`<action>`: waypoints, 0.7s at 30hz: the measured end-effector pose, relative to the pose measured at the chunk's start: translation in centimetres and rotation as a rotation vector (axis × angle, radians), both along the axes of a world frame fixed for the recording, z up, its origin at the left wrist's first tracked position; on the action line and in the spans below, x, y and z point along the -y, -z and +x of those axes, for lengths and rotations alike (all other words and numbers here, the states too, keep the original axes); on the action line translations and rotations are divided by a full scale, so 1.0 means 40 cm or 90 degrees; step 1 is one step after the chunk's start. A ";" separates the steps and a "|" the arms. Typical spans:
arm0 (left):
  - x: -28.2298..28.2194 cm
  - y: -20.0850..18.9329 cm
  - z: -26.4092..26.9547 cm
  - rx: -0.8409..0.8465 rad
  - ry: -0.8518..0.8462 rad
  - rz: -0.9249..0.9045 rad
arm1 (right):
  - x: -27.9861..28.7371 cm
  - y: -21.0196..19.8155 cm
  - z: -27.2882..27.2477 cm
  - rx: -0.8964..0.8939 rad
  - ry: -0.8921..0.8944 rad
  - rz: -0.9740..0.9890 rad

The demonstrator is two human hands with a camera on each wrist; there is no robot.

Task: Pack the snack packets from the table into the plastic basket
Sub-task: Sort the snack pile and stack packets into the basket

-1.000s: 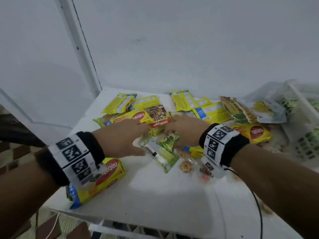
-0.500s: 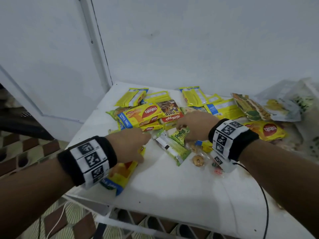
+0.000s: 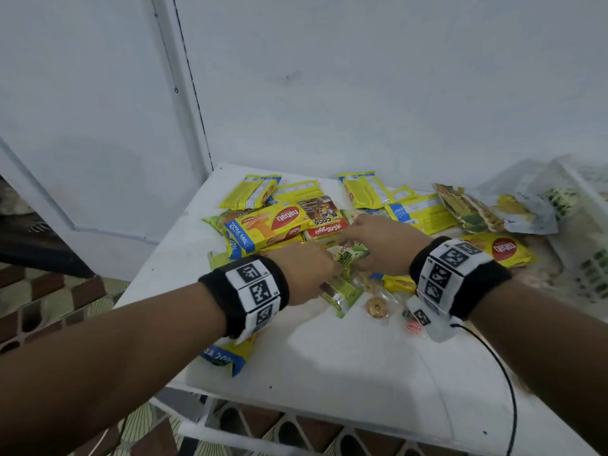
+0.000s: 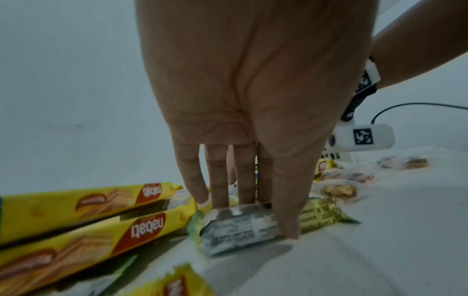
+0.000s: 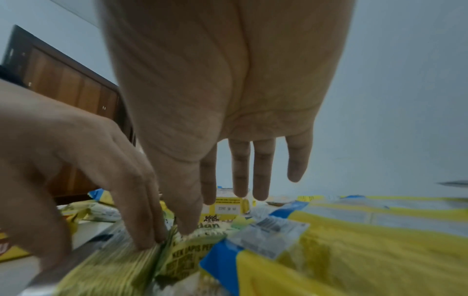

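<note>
Two hands meet over the snack pile mid-table: the left hand [image 4: 243, 104] pinches a green cake packet [image 4: 268, 224], thumb on its near side and fingers [image 4: 217, 190] behind, while the right hand [image 5: 215, 96] presses its thumb onto a second green packet [image 5: 182, 252], other fingers straight. Yellow wafer packets [image 3: 273, 225] lie toward the table's [image 3: 345, 366] far edge; the plastic basket [image 3: 589, 258] sits at its right edge.

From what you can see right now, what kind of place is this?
Probably a room in a home, not a shop: a small white table pushed against plain painted walls, a patterned tiled floor, and a wooden cabinet off to the side. Snack packets cover the table.
</note>
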State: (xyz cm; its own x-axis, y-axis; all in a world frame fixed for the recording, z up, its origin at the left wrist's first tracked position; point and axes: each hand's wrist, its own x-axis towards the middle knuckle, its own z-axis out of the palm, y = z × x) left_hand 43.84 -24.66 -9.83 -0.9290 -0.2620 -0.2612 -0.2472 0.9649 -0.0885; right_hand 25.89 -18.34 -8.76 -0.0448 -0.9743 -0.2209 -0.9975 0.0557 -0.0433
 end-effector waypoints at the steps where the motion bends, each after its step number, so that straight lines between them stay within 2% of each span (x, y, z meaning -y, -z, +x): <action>1: 0.002 0.004 -0.006 -0.010 0.000 0.006 | -0.008 -0.001 0.000 0.007 0.005 -0.011; 5: 0.019 0.009 0.011 -0.062 -0.030 0.060 | -0.038 -0.002 0.001 0.028 0.018 -0.074; 8: 0.043 0.008 0.049 -0.163 -0.073 0.135 | -0.061 -0.008 0.008 0.083 0.031 -0.142; 12: 0.053 -0.020 0.089 -0.311 -0.162 0.269 | -0.088 -0.006 0.025 0.214 0.007 -0.201; 17: 0.037 -0.039 0.113 -0.437 -0.246 0.393 | -0.093 0.019 0.043 0.270 0.013 -0.278; 20: 0.032 -0.044 0.134 -0.507 -0.278 0.570 | -0.091 0.024 0.050 0.355 0.055 -0.296; 21: 0.040 -0.043 0.144 -0.516 -0.283 0.593 | -0.090 0.025 0.050 0.379 0.070 -0.298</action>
State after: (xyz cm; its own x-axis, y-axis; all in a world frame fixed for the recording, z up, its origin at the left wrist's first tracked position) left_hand 49.61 -26.28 -8.10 -0.7882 -0.6104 0.0791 -0.2257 0.4062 0.8854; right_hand 27.87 -14.76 -9.77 -0.1492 -0.9690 0.1967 -0.7884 -0.0034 -0.6151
